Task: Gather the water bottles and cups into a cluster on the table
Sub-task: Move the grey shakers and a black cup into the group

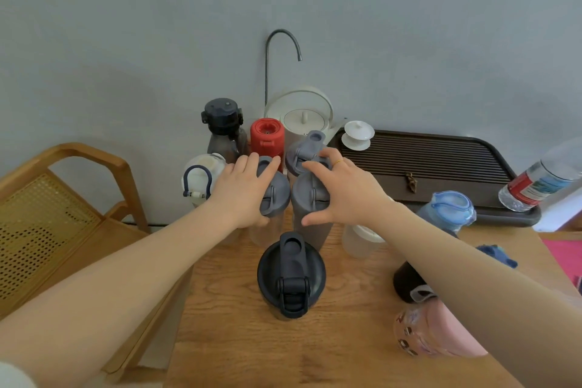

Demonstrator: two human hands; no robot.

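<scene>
My left hand point(245, 190) grips the grey lid of a clear shaker bottle point(273, 195). My right hand point(340, 192) grips the top of a taupe bottle point(310, 220) right beside it. Behind them stand a grey-lidded bottle point(310, 148), a red bottle point(267, 138), a dark bottle with a black cap point(224, 129) and a white bottle with a blue loop point(200, 179). A black-lidded shaker point(291, 277) stands nearer to me. Under my right arm are a frosted cup point(362, 242), a blue-lidded bottle point(450, 208), a black bottle point(407, 280) and a pink bottle point(441, 331).
A white kettle point(302, 116) with a curved spout pipe stands at the back against the wall. A dark slatted tea tray point(441, 161) carries a white lidded cup point(358, 135) and a plastic water bottle point(541, 181). A wooden chair point(63, 198) is to the left of the table point(236, 340).
</scene>
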